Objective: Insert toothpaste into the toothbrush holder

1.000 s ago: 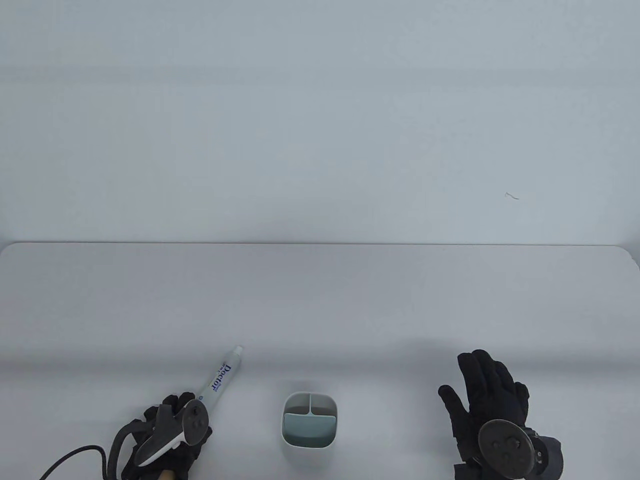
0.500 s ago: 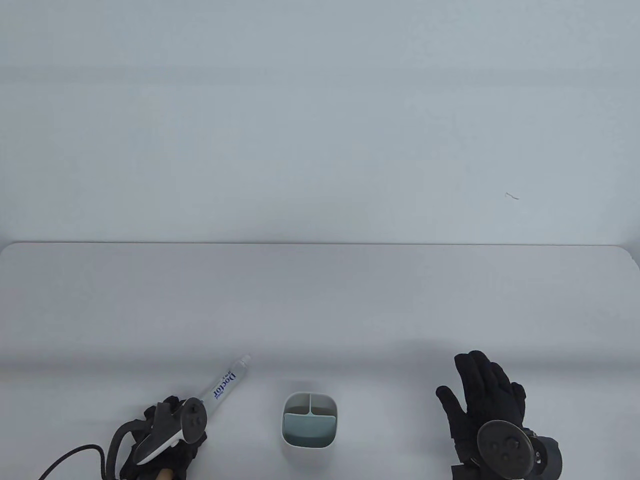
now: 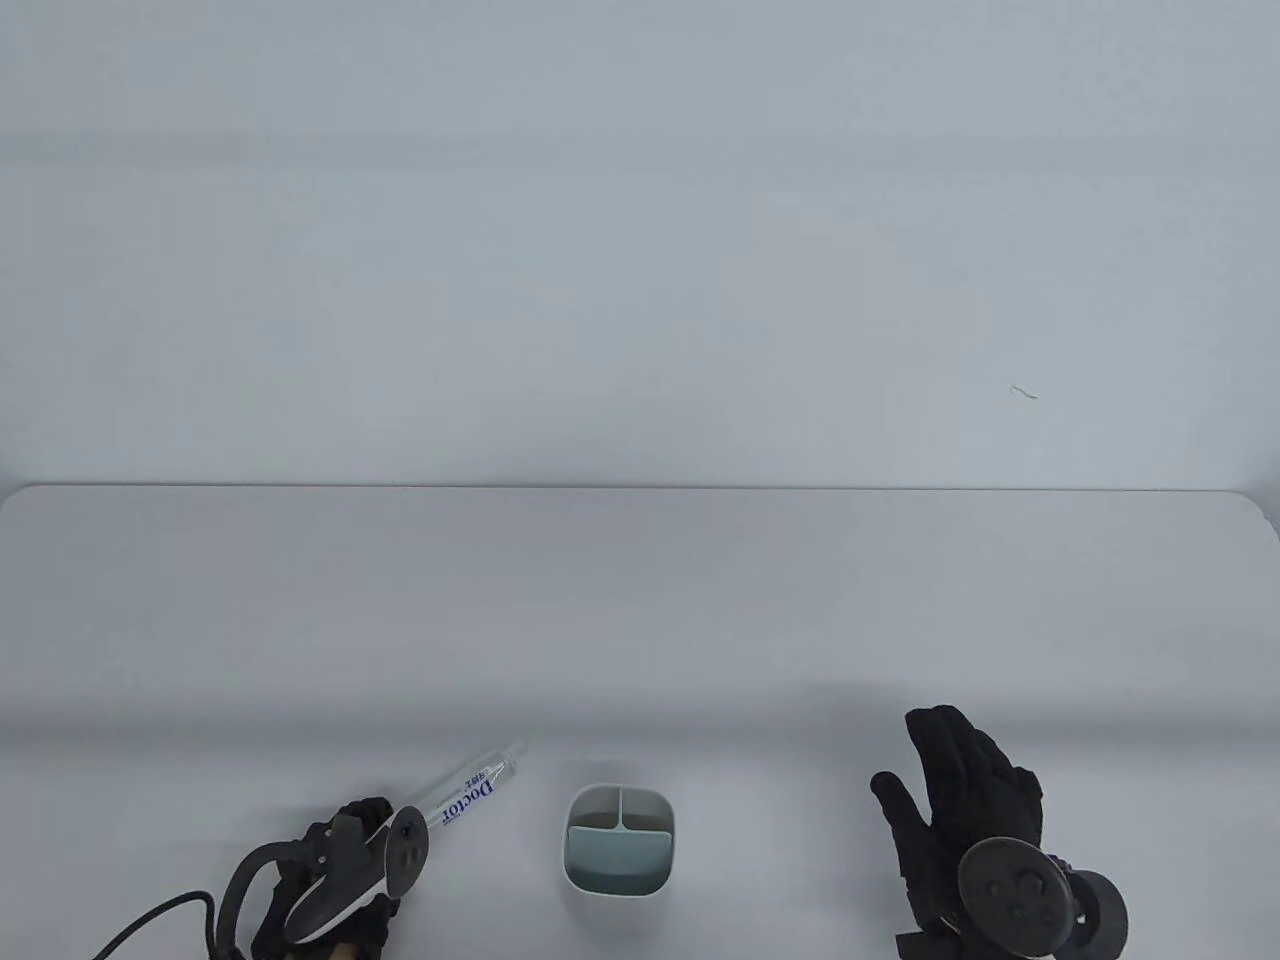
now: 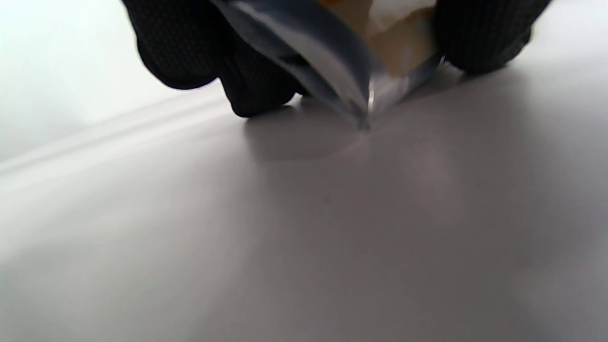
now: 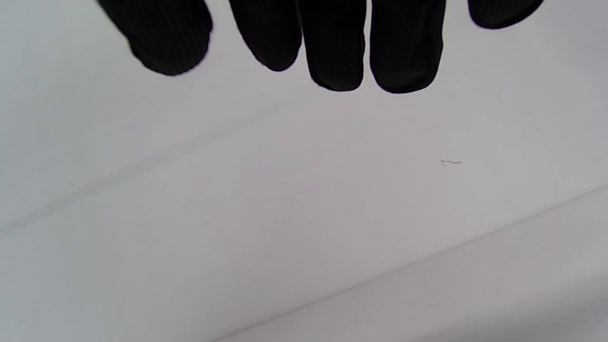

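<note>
Nearby, left hand grips toothpaste left of holder.

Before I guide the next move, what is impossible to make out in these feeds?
- Left hand grip on the toothpaste tube: table view, tracker covers it.
- Tube's tail end: left wrist view, blurred, cut off at top.
- Toothbrush holder compartment depth: table view, seen from above.
- Right hand palm: hidden underneath.

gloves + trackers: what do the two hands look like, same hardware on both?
Both wear black knit gloves. The left hand carries a dark controller-shaped tracker with a white underside, a ring loop, and a black cable trailing to the frame's bottom-left. The right hand carries a round dark grey disc tracker with small raised studs; no cable visible.
</note>
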A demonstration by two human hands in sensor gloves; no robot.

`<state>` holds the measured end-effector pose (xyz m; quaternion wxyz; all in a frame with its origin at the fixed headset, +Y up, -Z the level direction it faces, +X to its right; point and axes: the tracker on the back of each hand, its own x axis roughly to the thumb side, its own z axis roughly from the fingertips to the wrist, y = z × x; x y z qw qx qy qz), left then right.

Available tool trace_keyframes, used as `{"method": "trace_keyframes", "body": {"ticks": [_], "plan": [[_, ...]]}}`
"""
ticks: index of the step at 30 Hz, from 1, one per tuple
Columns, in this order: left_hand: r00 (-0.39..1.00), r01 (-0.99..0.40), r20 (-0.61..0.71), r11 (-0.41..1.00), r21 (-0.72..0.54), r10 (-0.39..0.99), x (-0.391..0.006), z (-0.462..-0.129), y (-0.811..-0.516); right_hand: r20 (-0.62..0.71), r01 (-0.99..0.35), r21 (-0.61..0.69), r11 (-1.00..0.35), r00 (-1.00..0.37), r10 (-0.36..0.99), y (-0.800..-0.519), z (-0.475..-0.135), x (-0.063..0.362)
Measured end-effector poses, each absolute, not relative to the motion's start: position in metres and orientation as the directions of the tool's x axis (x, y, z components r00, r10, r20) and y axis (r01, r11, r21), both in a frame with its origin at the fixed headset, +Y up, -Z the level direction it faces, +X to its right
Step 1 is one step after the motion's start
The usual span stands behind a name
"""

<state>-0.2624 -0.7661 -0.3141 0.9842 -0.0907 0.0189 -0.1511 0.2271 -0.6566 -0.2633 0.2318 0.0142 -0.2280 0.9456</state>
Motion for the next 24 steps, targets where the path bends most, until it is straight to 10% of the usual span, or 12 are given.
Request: {"method": "trace_keyframes", "body": {"ticks": [24], "plan": [[0.924, 0.381, 0.039, 0.918, -0.107, -0.379, -0.258, -0.313, -0.767, 0.14, -0.46, -0.407, -0.789, -0.885, 0.443, -0.657, -0.264, 0.226]]}}
